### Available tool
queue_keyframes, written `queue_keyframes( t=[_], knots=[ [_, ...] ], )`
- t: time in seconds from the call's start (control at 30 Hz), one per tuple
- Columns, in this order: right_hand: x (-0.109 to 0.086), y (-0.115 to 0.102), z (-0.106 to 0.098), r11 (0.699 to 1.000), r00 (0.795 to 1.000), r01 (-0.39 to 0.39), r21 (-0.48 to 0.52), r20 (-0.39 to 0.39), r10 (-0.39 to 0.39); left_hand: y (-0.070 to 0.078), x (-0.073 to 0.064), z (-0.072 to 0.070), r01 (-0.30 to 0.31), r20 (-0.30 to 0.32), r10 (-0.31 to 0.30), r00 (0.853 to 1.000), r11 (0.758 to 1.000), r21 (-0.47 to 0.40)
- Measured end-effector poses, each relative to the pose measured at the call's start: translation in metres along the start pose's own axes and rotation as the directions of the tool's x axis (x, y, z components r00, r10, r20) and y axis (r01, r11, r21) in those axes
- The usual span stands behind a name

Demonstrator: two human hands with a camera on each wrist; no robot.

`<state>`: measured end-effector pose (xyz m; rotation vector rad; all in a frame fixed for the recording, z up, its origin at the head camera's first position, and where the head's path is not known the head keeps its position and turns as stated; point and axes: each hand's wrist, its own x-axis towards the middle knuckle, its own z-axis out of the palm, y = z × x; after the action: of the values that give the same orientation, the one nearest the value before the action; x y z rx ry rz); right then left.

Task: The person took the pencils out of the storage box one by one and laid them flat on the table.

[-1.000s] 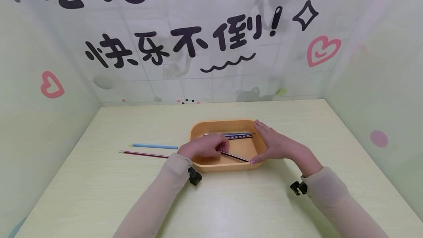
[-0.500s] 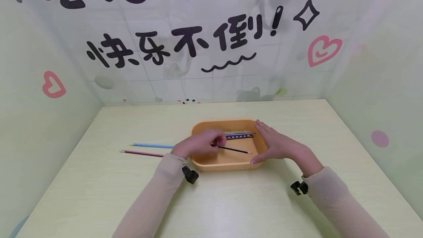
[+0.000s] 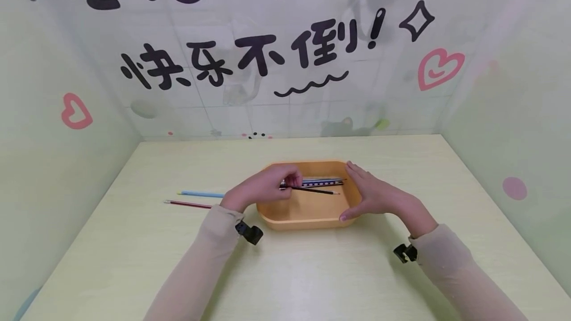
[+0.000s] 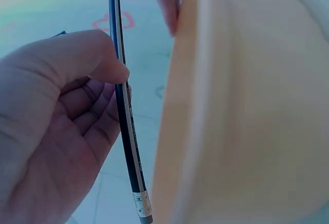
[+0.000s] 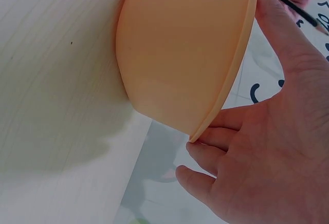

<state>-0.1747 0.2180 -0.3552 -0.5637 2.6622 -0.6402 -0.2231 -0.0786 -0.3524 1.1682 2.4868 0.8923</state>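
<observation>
My left hand (image 3: pixel 266 185) pinches a black pencil with pale stripes (image 4: pixel 130 152) between thumb and fingers. In the left wrist view its metal ferrule and dark eraser end point down. In the head view the pencil's sharpened end points right, over an orange plastic bin (image 3: pixel 308 224). Several pencils (image 3: pixel 323 182), among them a blue patterned one, lie along the bin's far side. My right hand (image 3: pixel 378 193) holds the bin's right end, thumb at the near corner and fingers at the far one. The right wrist view shows fingertips (image 5: pixel 194 149) at the rim.
On the pale wooden table (image 3: pixel 290 271), left of the bin, lie a light blue pencil (image 3: pixel 200 193) and a dark red pencil (image 3: pixel 187 204), both partly hidden by my left arm. A back wall with lettering and two side walls enclose the table.
My left hand has moved away from me and slightly left, carrying the black pencil from the bin's near side towards the pencils at its far side. The right hand stays on the bin.
</observation>
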Motion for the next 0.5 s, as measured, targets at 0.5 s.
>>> queue_keyframes(
  t=[0.5],
  knots=[
    [0.002,0.003,0.001,1.0,1.0,-0.005,-0.003,0.003,0.005,0.017,-0.041,-0.026,-0.02,-0.086,0.03,0.996,0.993,0.115]
  ],
)
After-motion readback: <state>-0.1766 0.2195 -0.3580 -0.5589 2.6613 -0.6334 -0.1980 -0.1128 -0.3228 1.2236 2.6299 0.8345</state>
